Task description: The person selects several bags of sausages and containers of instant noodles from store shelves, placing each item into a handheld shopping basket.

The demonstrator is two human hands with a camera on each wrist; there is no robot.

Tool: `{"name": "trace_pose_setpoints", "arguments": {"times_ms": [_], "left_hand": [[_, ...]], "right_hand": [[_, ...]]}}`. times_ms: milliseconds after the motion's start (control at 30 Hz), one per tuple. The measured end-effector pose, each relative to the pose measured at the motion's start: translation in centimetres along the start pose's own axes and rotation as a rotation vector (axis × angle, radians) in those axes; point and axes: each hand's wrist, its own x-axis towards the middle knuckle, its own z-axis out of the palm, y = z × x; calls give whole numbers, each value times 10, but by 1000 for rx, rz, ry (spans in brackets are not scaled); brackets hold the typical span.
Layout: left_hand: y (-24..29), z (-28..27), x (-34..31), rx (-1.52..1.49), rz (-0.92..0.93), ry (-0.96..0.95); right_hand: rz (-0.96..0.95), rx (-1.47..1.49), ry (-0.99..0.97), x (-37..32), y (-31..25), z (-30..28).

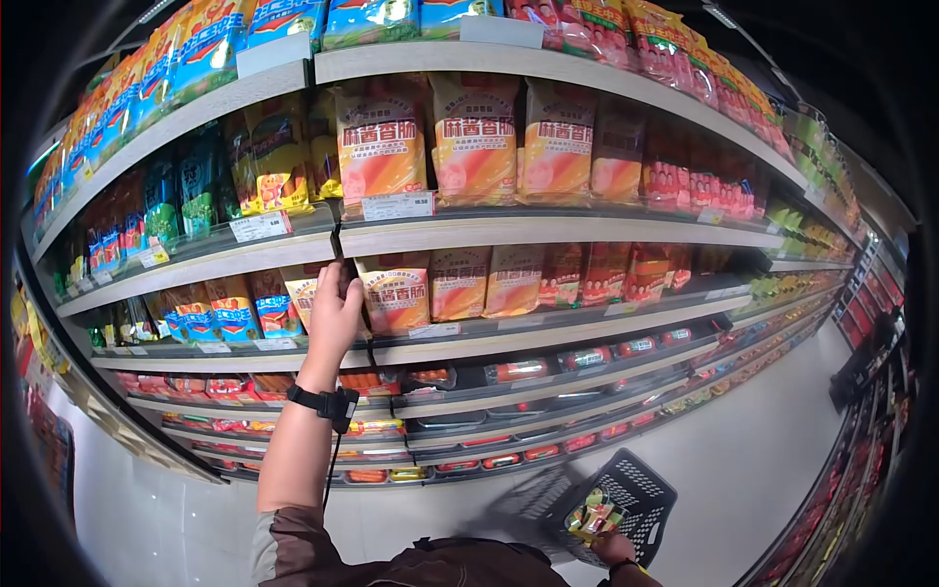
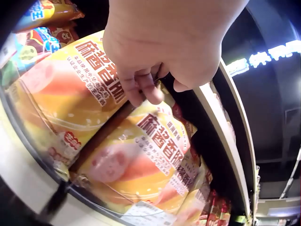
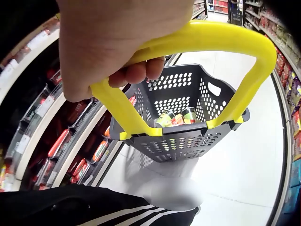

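Note:
My left hand (image 1: 335,311) reaches to a middle shelf in the head view. Two orange-and-yellow sausage bags flank its fingers, a left bag (image 2: 56,106) and a right bag (image 2: 124,162). In the left wrist view the fingertips (image 2: 149,92) overlap the dark gap near the tops of these bags, slightly bent and closed around nothing visible. Low at my side, my right hand (image 3: 122,47) grips the yellow handle (image 3: 225,37) of a dark grey shopping basket (image 3: 207,136). Small colourful packages (image 3: 175,118) lie inside the basket.
More sausage bags (image 1: 474,137) stand on the shelf above, behind a price label (image 1: 398,205). Trays of packed sausages (image 1: 518,371) fill lower shelves. The pale floor (image 1: 763,411) of the aisle runs to the right, with another shelf row (image 1: 831,519) opposite.

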Motion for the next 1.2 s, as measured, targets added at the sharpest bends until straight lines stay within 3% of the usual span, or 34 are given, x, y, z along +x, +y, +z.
{"name": "trace_pose_setpoints", "arguments": {"times_ms": [67, 167, 233, 500, 567, 800, 867, 1033, 1200], "left_hand": [[-10, 2, 4, 49, 57, 32], [-20, -1, 10, -9, -62, -28], [-11, -1, 13, -266, -266, -75], [-2, 1, 13, -347, -261, -96], [7, 7, 14, -553, -302, 1], [10, 8, 26, -486, -402, 1], [14, 0, 28, -426, -415, -120], [16, 2, 20, -555, -422, 54], [7, -8, 14, -555, -466, -39]], "right_hand": [[15, -4, -15, 2, 1, 3], [-6, -29, 5, 6, 4, 6], [-10, -61, 0, 7, 3, 8], [24, -95, -2, 4, 0, 4], [36, -90, 6, 8, -1, 4], [17, -94, -46, 9, -3, -2], [35, -106, -31, 7, -4, -3], [25, -90, -33, 6, -4, -6], [15, -90, -28, 10, 1, 1]]}}
